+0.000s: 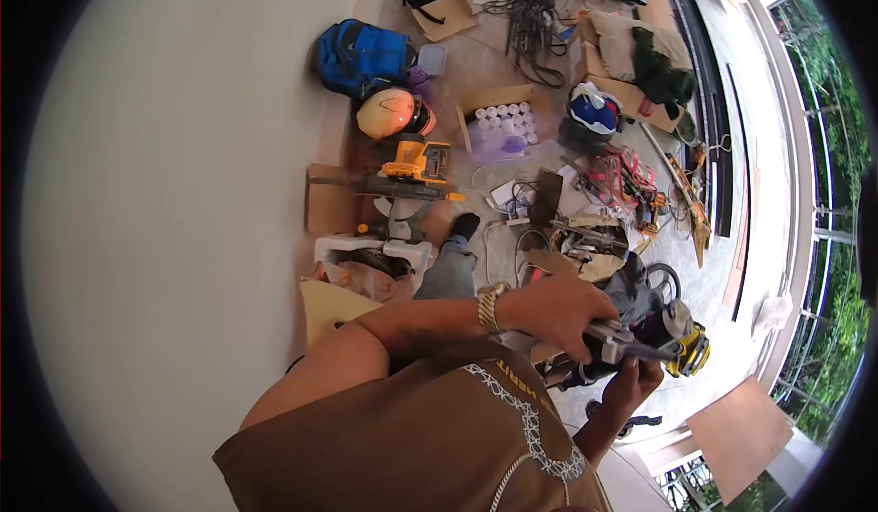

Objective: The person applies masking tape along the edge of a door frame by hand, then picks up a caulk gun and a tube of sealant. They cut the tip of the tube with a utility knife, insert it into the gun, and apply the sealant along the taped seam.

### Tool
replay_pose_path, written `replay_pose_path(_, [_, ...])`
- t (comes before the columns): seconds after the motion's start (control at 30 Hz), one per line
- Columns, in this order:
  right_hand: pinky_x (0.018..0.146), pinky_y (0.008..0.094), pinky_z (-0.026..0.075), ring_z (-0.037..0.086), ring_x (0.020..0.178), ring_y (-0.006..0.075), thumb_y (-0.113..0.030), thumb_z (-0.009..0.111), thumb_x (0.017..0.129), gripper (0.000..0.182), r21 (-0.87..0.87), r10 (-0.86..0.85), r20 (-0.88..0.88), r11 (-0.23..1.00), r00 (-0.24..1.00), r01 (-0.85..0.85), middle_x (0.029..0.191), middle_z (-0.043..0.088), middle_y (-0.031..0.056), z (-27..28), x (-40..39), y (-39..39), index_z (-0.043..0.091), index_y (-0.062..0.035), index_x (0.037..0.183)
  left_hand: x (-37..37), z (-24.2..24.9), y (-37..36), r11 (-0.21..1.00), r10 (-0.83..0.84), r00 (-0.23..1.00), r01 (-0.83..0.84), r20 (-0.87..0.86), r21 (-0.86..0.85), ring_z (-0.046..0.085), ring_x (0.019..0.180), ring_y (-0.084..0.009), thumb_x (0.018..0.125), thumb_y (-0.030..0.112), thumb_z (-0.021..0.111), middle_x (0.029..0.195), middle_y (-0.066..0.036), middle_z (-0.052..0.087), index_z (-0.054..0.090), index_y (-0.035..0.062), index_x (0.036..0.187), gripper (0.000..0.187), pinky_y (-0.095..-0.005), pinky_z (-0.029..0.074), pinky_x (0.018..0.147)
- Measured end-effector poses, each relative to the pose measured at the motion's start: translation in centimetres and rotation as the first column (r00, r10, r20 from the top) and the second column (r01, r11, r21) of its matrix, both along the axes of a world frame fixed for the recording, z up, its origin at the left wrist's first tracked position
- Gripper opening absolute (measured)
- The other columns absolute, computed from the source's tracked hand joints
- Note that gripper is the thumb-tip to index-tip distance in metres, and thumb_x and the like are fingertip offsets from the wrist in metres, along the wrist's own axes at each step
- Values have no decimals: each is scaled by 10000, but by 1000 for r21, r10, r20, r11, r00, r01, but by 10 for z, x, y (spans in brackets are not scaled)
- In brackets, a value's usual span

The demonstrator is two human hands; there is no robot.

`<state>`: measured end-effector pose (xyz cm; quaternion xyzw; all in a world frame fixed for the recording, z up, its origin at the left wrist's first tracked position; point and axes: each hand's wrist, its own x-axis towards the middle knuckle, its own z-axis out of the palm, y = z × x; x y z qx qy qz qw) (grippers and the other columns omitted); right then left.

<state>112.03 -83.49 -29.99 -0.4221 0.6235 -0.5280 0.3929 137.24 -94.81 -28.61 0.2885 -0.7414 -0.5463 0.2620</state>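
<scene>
My left hand (562, 311), with a gold watch (491, 308) on its wrist, is wrapped over the top of a dark tool with grey metal parts (611, 336). My right hand (636, 382) grips the same tool from below, its fingers partly hidden behind it. I cannot tell what kind of tool it is. A dark rounded part (665, 325) sits at its far side. Just beyond, a yellow and black tool (690, 351) overlaps it in this view. Close past my left hand lies a dark bag (627, 285).
A yellow miter saw (416, 160) stands by the wall, near my foot (465, 227). Behind it are a helmet (389, 114) and a blue backpack (361, 57). A carton of white-capped containers (540, 101), red cables (622, 178) and an open tool bag (590, 242) cover the floor.
</scene>
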Motion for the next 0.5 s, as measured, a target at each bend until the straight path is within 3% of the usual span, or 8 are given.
replay_pose_path(0.1, [924, 393, 513, 656, 1012, 283, -380, 863, 771, 509, -10, -37, -151, 999, 988, 36, 1058, 659, 157, 9, 35, -35, 713, 64, 968, 17, -1, -37, 999, -46, 998, 45, 36, 20, 695, 890, -332, 664, 352, 810, 1004, -90, 695, 730, 113, 1133, 533, -421, 543, 773])
replay_pose_path(0.17, [906, 398, 515, 641, 1042, 304, -220, 848, 752, 363, 116, -120, -140, 984, 983, 137, 1105, 641, 169, 16, 39, -46, 713, 68, 927, 20, -12, -52, 996, -65, 997, 64, 27, 62, 691, 893, -332, 675, 350, 808, 1003, -87, 687, 725, 126, 1140, 522, -431, 542, 764])
replay_pose_path(0.23, [914, 409, 513, 634, 1055, 303, -88, 770, 768, 195, 189, -112, -152, 972, 982, 141, 1154, 636, 187, 29, 43, -58, 727, 46, 904, 21, -34, -62, 994, -44, 981, 63, -188, 94, 689, 875, -343, 665, 339, 823, 996, -99, 681, 717, 127, 1156, 545, -435, 538, 756])
replay_pose_path(0.27, [924, 420, 511, 628, 1075, 303, -50, 663, 806, 207, 149, -74, -180, 984, 981, 102, 1241, 618, 215, 26, 43, -61, 725, 13, 993, 28, -36, -73, 980, -86, 967, 126, -241, 154, 691, 900, -351, 655, 329, 840, 1024, -112, 699, 710, 126, 1178, 576, -438, 532, 758])
replay_pose_path(0.3, [924, 420, 511, 628, 1075, 303, -50, 663, 806, 207, 155, -70, -183, 983, 981, 99, 1241, 618, 215, 27, 46, -66, 725, 13, 993, 35, -41, -86, 979, -81, 967, 123, -243, 161, 691, 900, -351, 655, 329, 840, 1024, -112, 699, 710, 126, 1178, 576, -438, 532, 758])
replay_pose_path(0.37, [940, 443, 512, 620, 1107, 325, -104, 609, 854, 196, 186, -54, 5, 981, 999, 52, 1316, 590, 242, 36, 47, -81, 685, -43, 1024, 47, -52, -110, 839, -381, 902, 430, -203, 335, 689, 977, -344, 652, 319, 856, 1076, -124, 719, 699, 130, 1217, 616, -434, 528, 786])
replay_pose_path(0.43, [957, 488, 525, 607, 1128, 369, -144, 569, 896, 88, 146, 25, -21, 989, 999, -21, 1387, 540, 256, 45, 63, -104, 582, -91, 965, 58, -72, -122, 827, -372, 896, 439, -242, 352, 693, 988, -332, 672, 287, 863, 1110, -123, 730, 681, 134, 1256, 630, -421, 530, 808])
replay_pose_path(0.5, [979, 458, 515, 604, 1124, 331, -259, 606, 953, 245, 90, 40, -10, 995, 999, -39, 1421, 516, 253, 37, 44, -104, 598, -94, 1134, 86, -82, -135, 897, -134, 955, 230, -266, 376, 698, 949, -329, 694, 259, 864, 1103, -122, 731, 664, 121, 1275, 629, -413, 532, 820])
